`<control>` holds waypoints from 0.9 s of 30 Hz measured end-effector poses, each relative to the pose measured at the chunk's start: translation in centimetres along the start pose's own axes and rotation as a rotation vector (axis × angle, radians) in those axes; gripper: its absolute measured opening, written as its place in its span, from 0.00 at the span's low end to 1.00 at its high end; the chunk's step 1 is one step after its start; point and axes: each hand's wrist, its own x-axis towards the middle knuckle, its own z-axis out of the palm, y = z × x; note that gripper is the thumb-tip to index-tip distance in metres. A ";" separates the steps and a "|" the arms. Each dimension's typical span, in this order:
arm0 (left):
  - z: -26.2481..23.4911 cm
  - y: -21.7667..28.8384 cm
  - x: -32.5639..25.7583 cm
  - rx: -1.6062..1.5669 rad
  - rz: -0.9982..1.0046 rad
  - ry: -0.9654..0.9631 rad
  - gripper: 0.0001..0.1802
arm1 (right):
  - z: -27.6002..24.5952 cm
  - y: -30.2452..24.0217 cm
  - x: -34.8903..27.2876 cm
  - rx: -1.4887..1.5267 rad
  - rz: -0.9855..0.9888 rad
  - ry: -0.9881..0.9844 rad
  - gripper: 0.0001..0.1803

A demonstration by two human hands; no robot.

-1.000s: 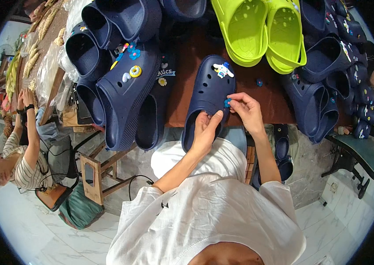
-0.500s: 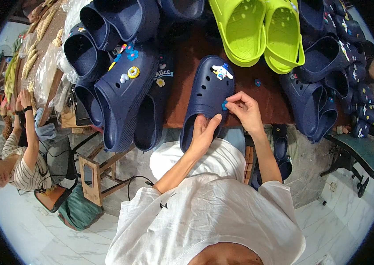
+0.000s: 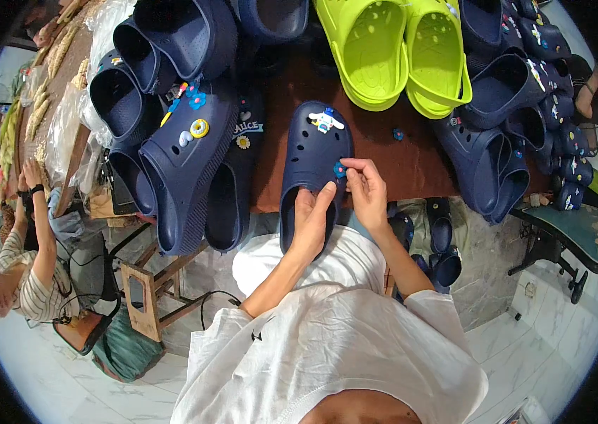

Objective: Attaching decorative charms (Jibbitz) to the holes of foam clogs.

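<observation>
The left hand [image 3: 310,220] is clamped on the clog [image 3: 313,157] over the tabletop's [image 3: 406,169] near edge, best braced squarely behind the flower [image 3: 339,170] pinched by the right hand [image 3: 369,194].

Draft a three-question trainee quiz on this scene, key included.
1. Which hand has fingers inside the opening of the held navy clog?
2. True or false: the right hand grips a lime green clog.
3. Pick one. The main colour of the toe charm on the held clog is: a) white; b) red; c) black.

Key: 1. The left hand. 2. False; its fingertips are at a blue flower charm on the navy clog. 3. a.
</observation>
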 end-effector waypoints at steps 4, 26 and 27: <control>-0.1 0.3 -0.3 -0.092 0.025 0.001 0.25 | -2.0 -1.0 0.6 -0.110 0.043 -0.076 0.09; -0.9 1.2 0.5 -0.572 0.030 -0.022 0.29 | -8.9 1.9 6.4 -1.108 -0.367 0.267 0.14; -0.8 1.4 0.5 -0.626 0.000 0.000 0.30 | -8.7 1.5 6.3 -1.074 -0.359 0.260 0.14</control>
